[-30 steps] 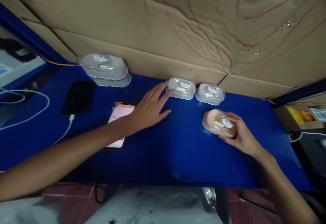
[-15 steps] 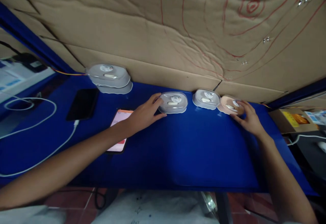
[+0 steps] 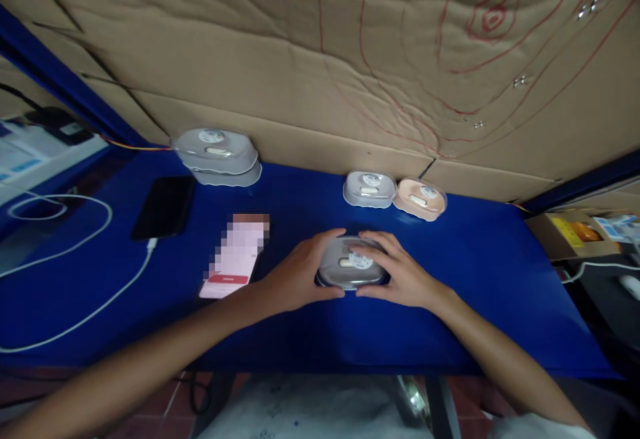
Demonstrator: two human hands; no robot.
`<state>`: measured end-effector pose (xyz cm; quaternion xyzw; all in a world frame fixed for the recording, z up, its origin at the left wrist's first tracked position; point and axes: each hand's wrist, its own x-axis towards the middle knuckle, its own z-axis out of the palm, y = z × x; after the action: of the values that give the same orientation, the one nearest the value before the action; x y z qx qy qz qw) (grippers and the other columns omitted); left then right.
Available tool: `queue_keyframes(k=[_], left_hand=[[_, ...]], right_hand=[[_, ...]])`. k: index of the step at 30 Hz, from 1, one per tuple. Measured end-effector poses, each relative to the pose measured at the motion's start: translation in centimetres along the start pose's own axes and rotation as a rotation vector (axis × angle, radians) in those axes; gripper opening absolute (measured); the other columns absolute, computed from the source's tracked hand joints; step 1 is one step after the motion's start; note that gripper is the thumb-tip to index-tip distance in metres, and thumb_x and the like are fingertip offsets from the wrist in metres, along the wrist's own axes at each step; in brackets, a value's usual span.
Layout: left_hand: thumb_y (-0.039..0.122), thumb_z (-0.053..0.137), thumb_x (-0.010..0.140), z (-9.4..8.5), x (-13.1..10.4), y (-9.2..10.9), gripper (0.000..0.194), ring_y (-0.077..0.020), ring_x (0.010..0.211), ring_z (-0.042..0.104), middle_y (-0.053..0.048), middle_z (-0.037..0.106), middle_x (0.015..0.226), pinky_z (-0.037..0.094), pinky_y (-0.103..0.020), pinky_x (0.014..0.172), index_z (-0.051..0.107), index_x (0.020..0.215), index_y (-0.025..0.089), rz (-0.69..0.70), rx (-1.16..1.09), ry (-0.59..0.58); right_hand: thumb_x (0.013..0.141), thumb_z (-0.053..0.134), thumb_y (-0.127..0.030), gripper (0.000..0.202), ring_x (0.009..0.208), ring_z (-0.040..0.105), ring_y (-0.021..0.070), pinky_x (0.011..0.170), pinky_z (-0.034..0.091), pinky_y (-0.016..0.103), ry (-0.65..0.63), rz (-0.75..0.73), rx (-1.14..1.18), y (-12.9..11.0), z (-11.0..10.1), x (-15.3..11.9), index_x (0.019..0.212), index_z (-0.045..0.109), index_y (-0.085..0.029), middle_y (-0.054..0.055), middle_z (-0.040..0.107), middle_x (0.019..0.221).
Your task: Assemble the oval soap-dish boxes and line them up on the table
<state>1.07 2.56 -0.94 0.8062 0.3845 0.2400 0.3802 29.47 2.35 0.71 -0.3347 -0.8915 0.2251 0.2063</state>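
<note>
Grey oval case (image 3: pixel 351 271), smooth plastic with a round white label too small to read, lies on the near middle of the blue table (image 3: pixel 450 306). Left hand (image 3: pixel 300 272) and right hand (image 3: pixel 400 276) each close their grip on its sides. Far behind sit one grey case (image 3: pixel 369 189), one pink case (image 3: pixel 420 199) and two stacked cases (image 3: pixel 217 154).

Bare blue tabletop (image 3: pixel 470 306) lay open right of the right hand (image 3: pixel 400 276). Left of the left hand (image 3: pixel 295 279), a phone (image 3: pixel 235 256) blocked the way. Farther back, a grey case (image 3: pixel 369 189) and pink case (image 3: pixel 420 199) stood against the cardboard wall (image 3: pixel 300 72).
</note>
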Motion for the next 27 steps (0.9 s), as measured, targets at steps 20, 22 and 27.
queue_keyframes(k=[20,22,27], left_hand=[[0.049,0.089,0.081,0.1,-0.6,0.1,0.099,-0.0417,0.15,0.046,-0.019,0.042,0.161,0.038,-0.06,0.125,0.03,0.158,0.029,-0.005,-0.236,0.069],[0.049,0.093,0.077,0.6,-0.7,-0.2,0.11,-0.043,0.154,0.04,-0.021,0.035,0.166,0.034,-0.062,0.128,0.026,0.161,0.028,0.0,-0.242,0.05],[0.043,0.097,0.072,0.1,-0.5,0.1,0.125,-0.0423,0.153,0.044,-0.021,0.042,0.166,0.031,-0.067,0.128,0.016,0.166,0.032,-0.158,-0.511,0.033]], right_hand=[[0.098,0.072,-0.054,0.061,0.155,0.045,0.0363,0.125,0.037,0.064,0.0,-0.055,-0.092,-0.1,0.7,-0.4,0.154,0.056,-0.039,0.005,0.061,0.157],[0.101,0.071,-0.047,0.052,0.151,0.051,0.0344,0.121,0.044,0.062,0.039,-0.062,-0.034,-0.5,1.1,-0.3,0.151,0.061,-0.036,0.006,0.067,0.149],[0.102,0.064,-0.053,0.039,0.135,0.066,0.0347,0.117,0.051,0.06,0.288,0.201,0.373,-0.1,0.6,-0.7,0.134,0.074,-0.033,0.006,0.074,0.139]])
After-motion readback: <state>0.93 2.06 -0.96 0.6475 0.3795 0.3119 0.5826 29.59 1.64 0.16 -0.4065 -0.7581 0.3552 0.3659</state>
